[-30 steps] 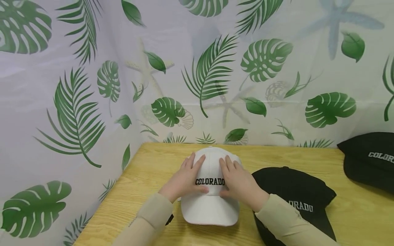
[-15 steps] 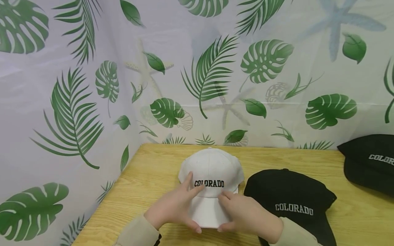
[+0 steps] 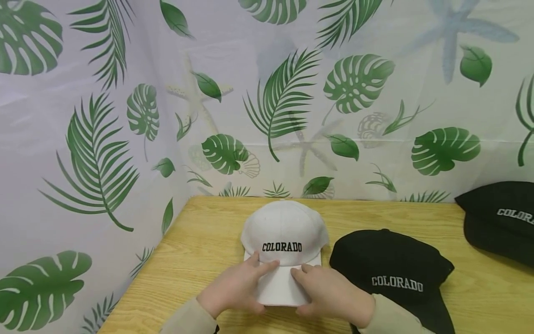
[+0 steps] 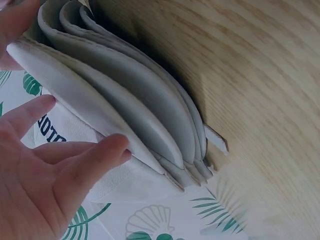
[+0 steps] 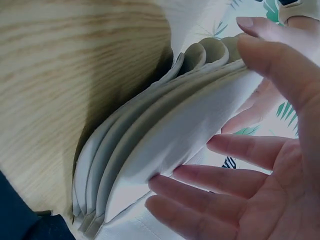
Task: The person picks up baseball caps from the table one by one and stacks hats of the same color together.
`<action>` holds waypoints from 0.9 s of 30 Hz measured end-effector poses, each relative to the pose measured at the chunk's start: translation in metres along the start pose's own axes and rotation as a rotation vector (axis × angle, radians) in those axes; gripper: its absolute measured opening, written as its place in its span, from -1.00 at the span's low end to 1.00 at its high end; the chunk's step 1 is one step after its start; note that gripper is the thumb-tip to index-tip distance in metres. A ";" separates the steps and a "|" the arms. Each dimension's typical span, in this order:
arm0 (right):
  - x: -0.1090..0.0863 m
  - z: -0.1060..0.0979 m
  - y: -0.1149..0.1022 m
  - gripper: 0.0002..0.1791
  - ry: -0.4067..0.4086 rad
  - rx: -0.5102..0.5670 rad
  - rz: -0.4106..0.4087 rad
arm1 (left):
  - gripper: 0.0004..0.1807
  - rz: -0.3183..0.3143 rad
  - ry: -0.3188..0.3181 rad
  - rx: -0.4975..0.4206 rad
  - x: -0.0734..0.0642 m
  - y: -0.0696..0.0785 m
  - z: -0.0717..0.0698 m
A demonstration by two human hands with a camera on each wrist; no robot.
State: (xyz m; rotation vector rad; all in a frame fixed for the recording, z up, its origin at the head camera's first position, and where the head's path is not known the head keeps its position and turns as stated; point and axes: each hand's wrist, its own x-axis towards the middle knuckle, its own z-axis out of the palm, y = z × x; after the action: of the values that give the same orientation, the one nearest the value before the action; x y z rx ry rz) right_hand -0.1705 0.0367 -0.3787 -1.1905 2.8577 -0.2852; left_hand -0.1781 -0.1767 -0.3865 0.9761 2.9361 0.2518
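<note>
A white baseball cap lettered COLORADO faces me on the table, the top one of a nested stack. Several white brims are layered under it in the left wrist view. My left hand touches the left side of the top brim with extended fingertips, its thumb by the front edge. On the other side, my right hand mirrors it: spread fingertips rest on the brim and the thumb lies at its front corner. The brims' stacked edges also show in the right wrist view.
A black COLORADO cap sits just right of the white stack, close to my right wrist. Another black cap lies farther right, cut off by the frame. The wooden table meets a leaf-print cloth behind and at left.
Both hands have come down from the white cap's crown to its brim, uncovering the crown and the nearer black cap's lettering. Over the last half second they shifted only slightly.
</note>
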 end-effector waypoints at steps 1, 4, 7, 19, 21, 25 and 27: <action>0.001 0.000 0.001 -0.35 0.003 0.002 0.001 | 0.01 -0.003 0.000 -0.001 0.001 -0.001 0.000; 0.003 0.000 0.002 -0.35 0.006 0.009 0.006 | 0.00 0.001 0.003 -0.004 0.002 -0.004 0.001; 0.004 0.000 0.003 -0.35 0.002 0.016 0.012 | 0.00 -0.001 -0.004 -0.005 0.003 -0.005 0.000; -0.018 -0.017 0.009 -0.39 0.029 0.052 0.064 | -0.18 0.004 0.006 0.032 0.013 0.017 -0.016; -0.027 -0.024 0.011 -0.38 0.057 0.052 0.076 | -0.25 0.020 0.024 0.025 0.015 0.022 -0.021; -0.044 -0.038 0.016 -0.38 0.083 0.075 0.146 | -0.34 0.073 0.048 -0.010 0.019 0.031 -0.031; -0.051 -0.044 0.019 -0.38 0.093 0.078 0.188 | -0.35 0.099 0.052 -0.039 0.021 0.035 -0.034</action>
State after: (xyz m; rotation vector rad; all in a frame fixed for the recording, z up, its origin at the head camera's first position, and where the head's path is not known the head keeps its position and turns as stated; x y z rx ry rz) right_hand -0.1521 0.0926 -0.3412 -0.9108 2.9789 -0.4511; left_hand -0.1774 -0.1411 -0.3465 1.1273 2.9209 0.3415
